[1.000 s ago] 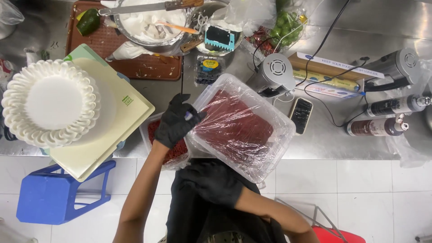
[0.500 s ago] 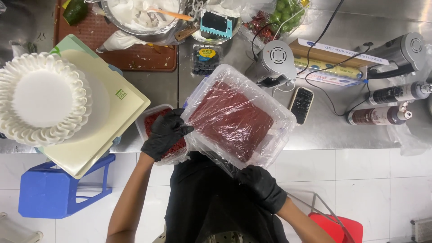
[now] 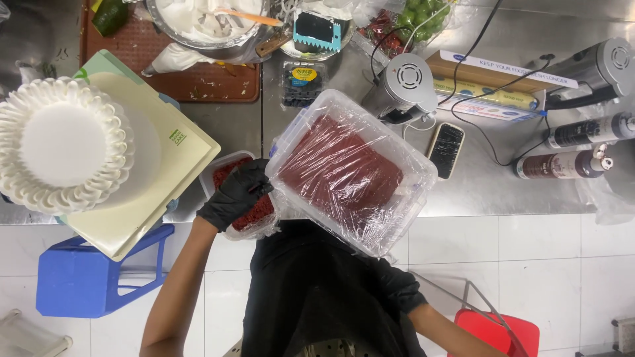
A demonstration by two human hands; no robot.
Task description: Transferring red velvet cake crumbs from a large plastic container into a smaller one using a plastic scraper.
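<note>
the left hand [image 3: 239,193] grips the wrapped tray [image 3: 350,170] at its nine o'clock edge, long axis running ten to four; the right hand [image 3: 395,285], nearer its five o'clock corner, has a grip i cannot tell.

The left hand [image 3: 237,196], in a black glove, is raised in front of the body with its fingers curled closed, the bare forearm bent upward. The right hand [image 3: 397,288], also in a black glove, stays lower, partly hidden, with the elbow bent outward.

Film-wrapped clear tub [image 3: 350,172], centre counter
</note>
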